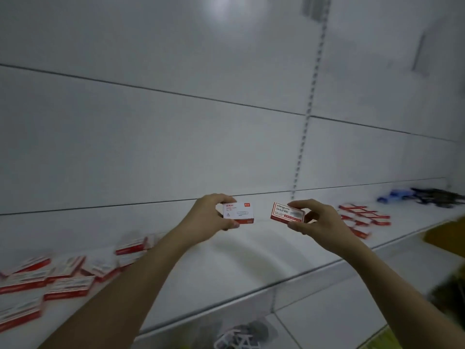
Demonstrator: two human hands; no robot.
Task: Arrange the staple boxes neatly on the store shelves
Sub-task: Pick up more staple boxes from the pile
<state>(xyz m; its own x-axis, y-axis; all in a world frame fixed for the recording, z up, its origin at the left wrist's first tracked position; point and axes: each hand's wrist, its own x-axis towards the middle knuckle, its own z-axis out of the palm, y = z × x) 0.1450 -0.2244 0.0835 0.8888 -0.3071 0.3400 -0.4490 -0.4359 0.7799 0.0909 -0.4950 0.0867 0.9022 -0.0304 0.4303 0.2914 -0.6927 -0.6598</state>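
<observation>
My left hand grips a small white and red box by its left end, face toward me. My right hand pinches a second red and white staple box by its right end, tilted slightly. Both boxes hang side by side, a small gap apart, above the white shelf. A loose spread of several staple boxes lies on the shelf at the left. Another scattered group of staple boxes lies on the shelf to the right of my right hand.
Blue and black clips or staplers lie blurred at the shelf's far right. A yellow-brown object juts in at the right edge. Below the shelf edge my shoes show on the tiled floor. The white back panel has a slotted upright.
</observation>
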